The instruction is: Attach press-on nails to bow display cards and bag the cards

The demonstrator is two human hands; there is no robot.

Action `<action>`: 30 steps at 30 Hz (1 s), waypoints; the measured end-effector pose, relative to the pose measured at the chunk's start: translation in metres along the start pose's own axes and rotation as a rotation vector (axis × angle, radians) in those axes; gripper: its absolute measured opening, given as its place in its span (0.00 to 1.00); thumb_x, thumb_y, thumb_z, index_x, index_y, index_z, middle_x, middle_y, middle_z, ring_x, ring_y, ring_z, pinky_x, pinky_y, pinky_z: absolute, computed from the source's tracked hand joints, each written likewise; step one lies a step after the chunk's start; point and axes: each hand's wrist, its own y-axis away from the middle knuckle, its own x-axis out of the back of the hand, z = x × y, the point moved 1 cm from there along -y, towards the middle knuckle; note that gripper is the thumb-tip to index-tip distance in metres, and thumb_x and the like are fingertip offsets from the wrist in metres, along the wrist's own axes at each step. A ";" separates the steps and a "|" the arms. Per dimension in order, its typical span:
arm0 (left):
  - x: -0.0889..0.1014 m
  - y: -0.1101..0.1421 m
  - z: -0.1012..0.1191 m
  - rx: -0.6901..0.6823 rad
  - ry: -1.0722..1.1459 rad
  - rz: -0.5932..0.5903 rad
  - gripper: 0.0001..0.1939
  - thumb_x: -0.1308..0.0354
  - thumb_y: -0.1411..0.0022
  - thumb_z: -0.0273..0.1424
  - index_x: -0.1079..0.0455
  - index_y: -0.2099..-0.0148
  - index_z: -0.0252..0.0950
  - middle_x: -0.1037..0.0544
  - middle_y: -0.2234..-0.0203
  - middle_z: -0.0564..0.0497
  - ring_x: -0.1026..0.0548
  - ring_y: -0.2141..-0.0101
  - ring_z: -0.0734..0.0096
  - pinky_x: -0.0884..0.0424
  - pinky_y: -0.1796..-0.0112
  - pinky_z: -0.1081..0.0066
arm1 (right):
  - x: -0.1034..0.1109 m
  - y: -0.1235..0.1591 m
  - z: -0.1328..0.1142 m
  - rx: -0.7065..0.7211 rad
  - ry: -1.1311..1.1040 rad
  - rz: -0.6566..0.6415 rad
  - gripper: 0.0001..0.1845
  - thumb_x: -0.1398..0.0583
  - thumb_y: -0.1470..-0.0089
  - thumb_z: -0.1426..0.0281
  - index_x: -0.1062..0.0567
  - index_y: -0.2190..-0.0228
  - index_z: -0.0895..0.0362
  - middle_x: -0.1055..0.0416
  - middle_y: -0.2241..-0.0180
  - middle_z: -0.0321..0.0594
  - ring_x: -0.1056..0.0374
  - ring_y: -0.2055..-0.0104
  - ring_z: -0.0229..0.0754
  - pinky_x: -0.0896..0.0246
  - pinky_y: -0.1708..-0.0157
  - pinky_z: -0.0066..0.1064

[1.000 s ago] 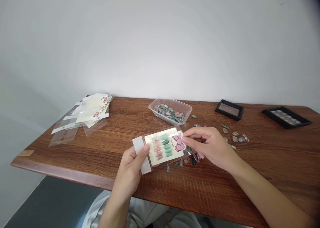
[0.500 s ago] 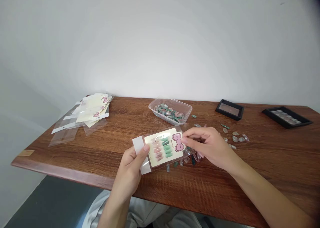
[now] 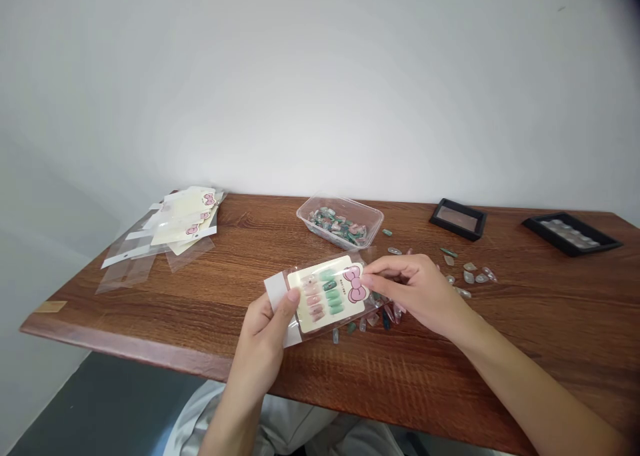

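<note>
My left hand (image 3: 267, 329) pinches the white-headed left end of a clear plastic bag (image 3: 283, 291), thumb on top. Inside the bag is a cream card (image 3: 320, 319) bearing rows of pink and green press-on nails (image 3: 334, 293), with a pink bow (image 3: 355, 284) at its right end. My right hand (image 3: 415, 286) is closed on the bow end, thumb and forefinger pinching the bag and card there. Loose press-on nails (image 3: 373, 319) lie on the table beneath the bag, partly covered by it and by my right hand.
A clear plastic tub (image 3: 340, 223) of press-on nails stands near the wall. Bagged cream cards (image 3: 183, 219) are piled at the left of the wooden table (image 3: 240, 256). Two black frames (image 3: 459, 219) (image 3: 573, 234) sit at the right, with scattered nails (image 3: 469, 277) before them.
Both hands keep their grip on the bagged card. The glare on the plastic has shifted, so the nails show more clearly; the card is barely moved.
</note>
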 end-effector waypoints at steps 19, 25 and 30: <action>-0.013 0.002 -0.023 0.001 0.301 0.141 0.19 0.35 0.36 0.36 0.23 0.45 0.35 0.16 0.54 0.43 0.20 0.51 0.53 0.24 0.51 0.62 | -0.026 0.002 0.011 -0.200 -0.511 -0.030 0.20 0.30 0.50 0.53 0.17 0.64 0.57 0.18 0.67 0.46 0.21 0.68 0.44 0.31 0.75 0.27; -0.008 0.001 -0.018 -0.001 0.348 0.114 0.16 0.33 0.39 0.35 0.21 0.51 0.34 0.16 0.55 0.43 0.19 0.54 0.55 0.24 0.55 0.66 | -0.015 0.001 0.002 -0.151 -0.486 0.055 0.19 0.29 0.52 0.55 0.17 0.67 0.59 0.21 0.76 0.41 0.24 0.75 0.41 0.32 0.77 0.26; 0.008 0.001 0.004 -0.057 0.241 -0.032 0.18 0.36 0.39 0.40 0.23 0.50 0.35 0.15 0.59 0.42 0.18 0.69 0.65 0.24 0.67 0.71 | -0.009 0.007 -0.003 -0.090 -0.372 -0.142 0.15 0.32 0.45 0.57 0.18 0.67 0.57 0.20 0.74 0.40 0.25 0.75 0.39 0.30 0.74 0.27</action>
